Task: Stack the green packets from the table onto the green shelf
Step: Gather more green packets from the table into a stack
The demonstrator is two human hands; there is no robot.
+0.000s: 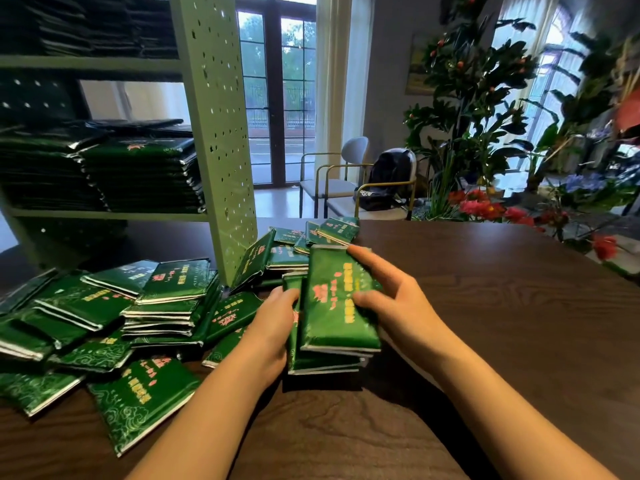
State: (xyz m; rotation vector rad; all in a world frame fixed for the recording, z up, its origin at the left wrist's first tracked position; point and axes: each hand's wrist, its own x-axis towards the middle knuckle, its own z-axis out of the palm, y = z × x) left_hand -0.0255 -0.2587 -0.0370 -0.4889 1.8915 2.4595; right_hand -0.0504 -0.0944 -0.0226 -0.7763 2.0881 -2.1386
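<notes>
The stack of packets [337,306] between the left hand [266,334] and the right hand [394,296] is deep green, with yellow and pink-red print and silver-white edges. The loose packets [138,400] left of the left hand carry pale green cloud swirls. The shelf [221,133] beyond them is pale green, dotted with small holes. The table [502,323] under the right hand is dark brown wood grain.

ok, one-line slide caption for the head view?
Left hand and right hand grip a stack of green packets at the table; loose packets lie scattered beside the part-filled green shelf.
</notes>
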